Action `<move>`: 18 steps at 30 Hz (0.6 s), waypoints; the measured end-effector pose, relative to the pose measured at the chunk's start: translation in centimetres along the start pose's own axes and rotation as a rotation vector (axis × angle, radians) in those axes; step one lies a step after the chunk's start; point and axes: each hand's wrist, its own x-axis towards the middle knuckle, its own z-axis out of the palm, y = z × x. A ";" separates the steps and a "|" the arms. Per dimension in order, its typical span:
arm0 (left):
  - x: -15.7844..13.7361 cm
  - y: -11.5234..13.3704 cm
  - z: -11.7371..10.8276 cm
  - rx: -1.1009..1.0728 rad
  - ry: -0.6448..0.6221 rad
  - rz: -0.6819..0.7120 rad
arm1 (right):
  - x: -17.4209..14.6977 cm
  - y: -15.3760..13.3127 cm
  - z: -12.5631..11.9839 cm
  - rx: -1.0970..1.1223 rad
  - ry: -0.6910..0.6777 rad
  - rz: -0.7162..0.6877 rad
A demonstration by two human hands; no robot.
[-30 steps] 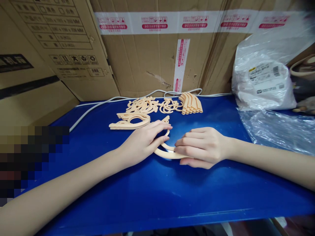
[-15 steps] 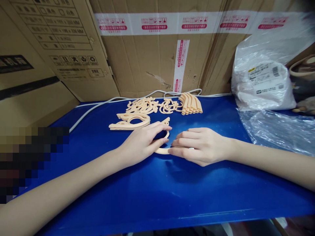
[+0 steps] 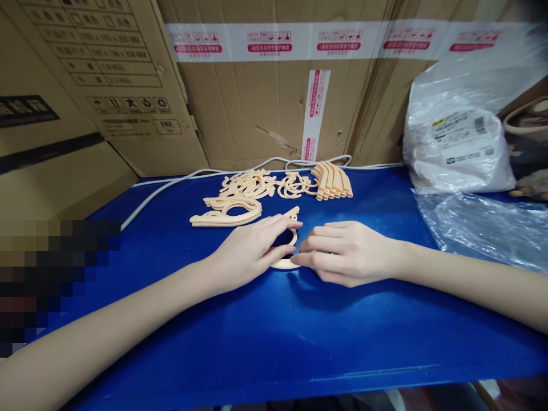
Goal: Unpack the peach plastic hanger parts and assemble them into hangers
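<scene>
On the blue tabletop, a beige plastic hanger piece with a curved outline lies partly under my hands. My left hand holds it from the left, thumb and fingers bent around its open middle; the palm hides much of it. At its lower right, my right hand pinches the curved edge with its fingertips, the other fingers curled. Just behind my left hand rests a stack of folded beige hangers.
At the back lie a heap of beige hooks and a row of curved hanger arms. A white cable runs behind them. Cardboard boxes wall the back and left. A plastic bag sits at the right.
My left hand and the hanger piece have shifted slightly to the right. My right fingers have moved a little along its lower edge. The piles stay as they were.
</scene>
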 end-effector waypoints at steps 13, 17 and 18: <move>-0.2 0.1 0.1 -0.061 0.009 -0.001 | 0.0 0.0 0.2 -0.007 -0.003 0.037; -0.1 0.5 0.0 -0.093 0.044 0.009 | 0.0 0.1 0.2 0.029 0.006 0.084; -0.1 0.6 0.0 -0.095 0.059 0.021 | 0.0 0.2 0.2 0.045 0.012 0.101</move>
